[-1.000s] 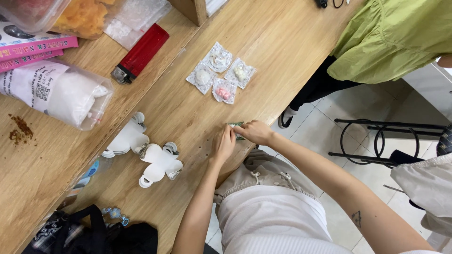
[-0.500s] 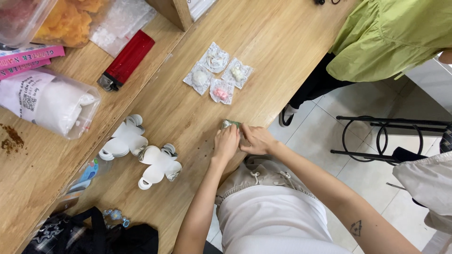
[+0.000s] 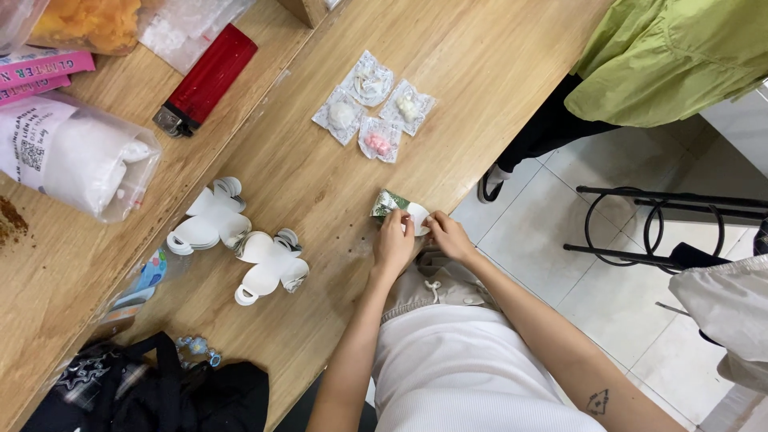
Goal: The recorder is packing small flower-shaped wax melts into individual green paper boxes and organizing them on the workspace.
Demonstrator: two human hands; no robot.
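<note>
At the near edge of the wooden table (image 3: 496,72), my left hand (image 3: 394,244) and my right hand (image 3: 449,236) pinch together on one small item (image 3: 398,208), part green, part white and round. Both hands grip it with the fingertips, just above the table edge. Several small clear packets (image 3: 374,106) with tiny white and pink pieces lie further out on the table. Two clusters of white flat cut-out pieces (image 3: 240,244) lie to the left of my hands.
A red rectangular object (image 3: 210,78) lies at the back. A clear bag of white material (image 3: 76,160) and pink boxes (image 3: 44,68) sit at the left. A black bag (image 3: 152,392) rests at the lower left. A person in green (image 3: 672,56) stands beside a black stool (image 3: 664,224).
The view has shifted slightly. My hands stay together at the table edge, and more of the small green and white item now shows between the fingertips.
</note>
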